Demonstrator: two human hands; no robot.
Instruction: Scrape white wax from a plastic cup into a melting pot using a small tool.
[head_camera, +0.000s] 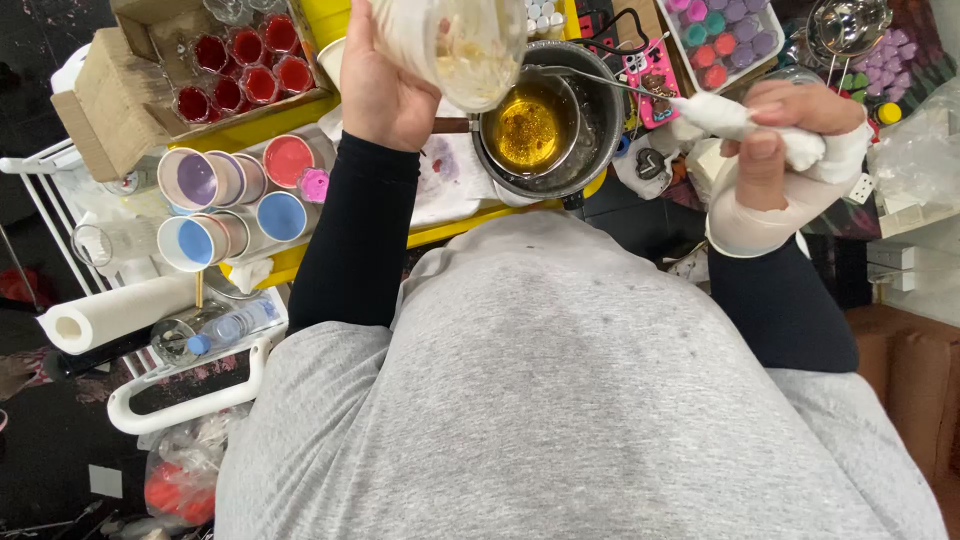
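The left hand is gripping a clear glass jar, fingers wrapped round its wall and pressed together. The jar is being held tilted, mouth toward the camera, directly above the near-left rim of the steel pot; this placement appears chosen so any residue falls inside the pot rather than on the yellow table.

The right hand is pinching a wad of white paper towel between thumb and fingers, to the right of the pot. Its wrist is wearing a pale wrap. The wad is being held close to the jar, seemingly ready for wiping.

The jar is carrying pale, cream-coloured smears and lumps on its inner wall; the glass is otherwise transparent. It is sitting far and centre in the scene, well above the table.

Inside the pot, a small pan is holding amber liquid with glittering specks.

To the left, 5 or so round tins of coloured fill are lying on their sides, and red-filled glasses are standing in a cardboard box. A paper towel roll is lying near left.
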